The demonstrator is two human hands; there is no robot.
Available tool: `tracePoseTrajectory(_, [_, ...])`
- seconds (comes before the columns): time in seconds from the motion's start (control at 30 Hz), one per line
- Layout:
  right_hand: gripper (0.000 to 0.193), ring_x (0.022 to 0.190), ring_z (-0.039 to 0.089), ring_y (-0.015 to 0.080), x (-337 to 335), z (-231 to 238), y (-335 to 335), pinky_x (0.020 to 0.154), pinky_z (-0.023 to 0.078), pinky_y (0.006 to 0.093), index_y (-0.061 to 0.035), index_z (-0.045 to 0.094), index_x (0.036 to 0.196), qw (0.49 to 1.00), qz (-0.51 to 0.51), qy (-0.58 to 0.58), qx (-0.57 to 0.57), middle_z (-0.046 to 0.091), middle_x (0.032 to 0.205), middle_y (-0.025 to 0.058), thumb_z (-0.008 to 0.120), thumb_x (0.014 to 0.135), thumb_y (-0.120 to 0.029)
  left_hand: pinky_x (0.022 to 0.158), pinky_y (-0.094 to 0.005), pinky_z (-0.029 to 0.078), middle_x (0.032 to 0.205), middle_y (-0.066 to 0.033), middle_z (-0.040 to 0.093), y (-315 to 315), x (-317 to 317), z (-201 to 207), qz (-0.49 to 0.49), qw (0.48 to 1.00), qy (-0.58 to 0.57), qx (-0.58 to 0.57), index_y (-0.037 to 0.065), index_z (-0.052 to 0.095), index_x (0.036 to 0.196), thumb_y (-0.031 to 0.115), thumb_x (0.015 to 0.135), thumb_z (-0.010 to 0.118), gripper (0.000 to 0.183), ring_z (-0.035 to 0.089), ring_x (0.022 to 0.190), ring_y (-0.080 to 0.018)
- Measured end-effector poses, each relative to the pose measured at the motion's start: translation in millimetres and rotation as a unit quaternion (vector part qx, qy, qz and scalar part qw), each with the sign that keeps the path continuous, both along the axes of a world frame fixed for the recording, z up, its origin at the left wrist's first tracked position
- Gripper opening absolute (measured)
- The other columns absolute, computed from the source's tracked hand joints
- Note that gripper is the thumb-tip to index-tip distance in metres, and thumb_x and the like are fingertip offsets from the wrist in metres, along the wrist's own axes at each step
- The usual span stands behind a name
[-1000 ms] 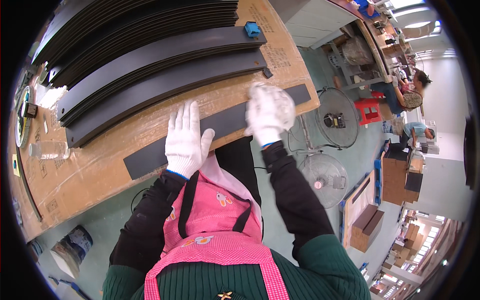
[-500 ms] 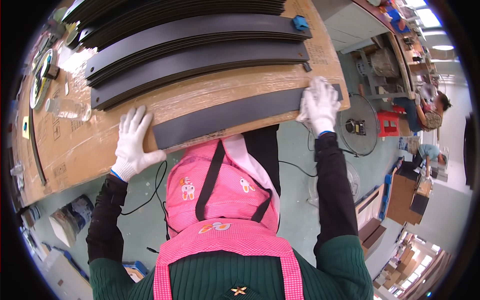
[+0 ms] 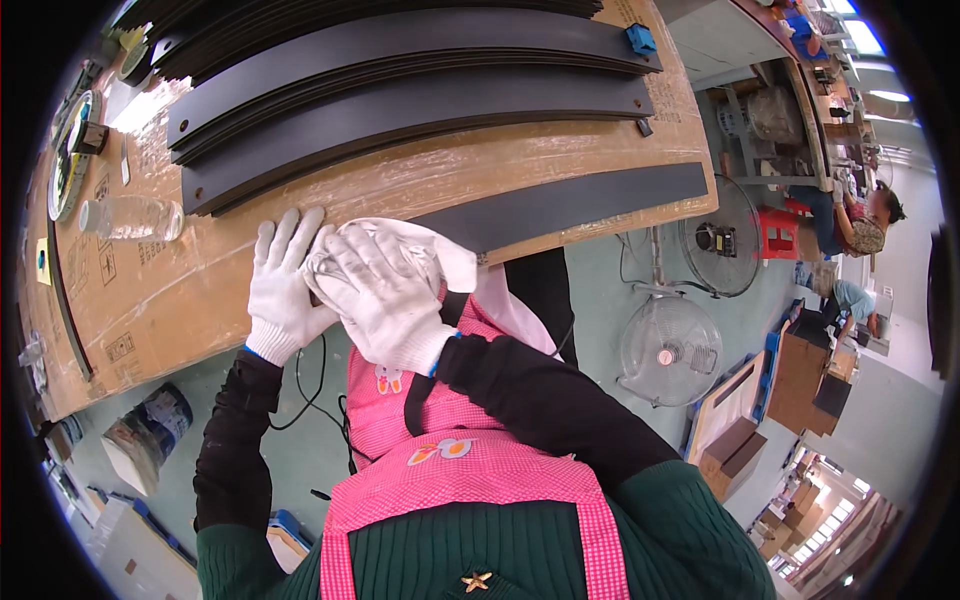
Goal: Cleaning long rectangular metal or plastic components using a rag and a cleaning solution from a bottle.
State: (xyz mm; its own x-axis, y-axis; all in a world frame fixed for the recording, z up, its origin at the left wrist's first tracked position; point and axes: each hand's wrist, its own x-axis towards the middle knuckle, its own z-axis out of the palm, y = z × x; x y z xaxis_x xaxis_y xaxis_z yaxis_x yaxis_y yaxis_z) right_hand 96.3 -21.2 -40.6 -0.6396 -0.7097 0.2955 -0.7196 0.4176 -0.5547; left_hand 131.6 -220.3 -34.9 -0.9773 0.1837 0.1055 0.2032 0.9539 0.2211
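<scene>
A long dark grey strip lies along the near edge of the cardboard-covered table. My right hand, in a white knit glove, presses a white cloth over the strip's left end, its fingers bent around the cloth. Right beside it, my left hand, gloved too, rests on the cardboard with fingers stretched out; its thumb side is partly covered by the right hand and cloth. Behind the strip stand stacks of similar dark strips, with small holes near their ends.
A blue block sits on a stack's right end. On the left are a clear plastic bottle, a tape roll and a thin dark strip. Floor fans stand at the right, with a seated co-worker beyond.
My right hand has slid the cloth leftward along the strip, from its right end to its left end beside my left hand. The left hand stays near the same spot.
</scene>
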Motion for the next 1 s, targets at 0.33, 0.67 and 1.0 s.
tracePoseTrajectory(0.33, [0.044, 0.088, 0.071, 0.0282, -2.1, 8.7, -9.4, 0.086, 0.054, 0.0424, -0.0099, 0.074, 0.124, 0.976, 0.095, -0.123, -0.151, 0.074, 0.095, 0.0076, 0.071, 0.079, -0.015, 0.124, -0.0560, 0.028, 0.155, -0.0142, 0.052, -1.3, -5.6, -6.0, -0.022, 0.997, 0.053, -0.048, 0.007, 0.056, 0.145, 0.037, 0.085, 0.068, 0.068, 0.044, 0.146, -0.0364])
tracePoseTrajectory(0.67, [0.043, 0.077, 0.069, 0.0209, -131.7, 50.7, 187.9, 0.068, 0.060, 0.0352, -0.0027, 0.061, 0.140, 0.801, -0.159, -0.420, -0.395, 0.067, 0.093, 0.0148, 0.048, 0.111, -0.031, 0.125, -0.0558, 0.027, 0.157, -0.0130, 0.050, -6.7, 18.7, 16.6, 0.035, 0.999, -0.022, -0.012, 0.009, 0.055, 0.146, 0.061, 0.069, 0.083, 0.097, 0.041, 0.148, -0.0358])
tracePoseTrajectory(1.0, [0.044, 0.104, 0.057, 0.0335, -65.2, -2.3, 55.7, 0.081, 0.050, 0.0519, -0.0128, 0.065, 0.135, 0.951, -0.175, 0.195, 0.166, 0.059, 0.117, 0.0098, 0.061, 0.098, -0.036, 0.125, -0.0573, 0.027, 0.160, -0.0118, 0.048, 0.9, -0.2, 10.9, 0.016, 0.999, -0.023, 0.029, 0.012, 0.057, 0.146, 0.060, 0.069, 0.085, 0.095, 0.040, 0.149, -0.0369])
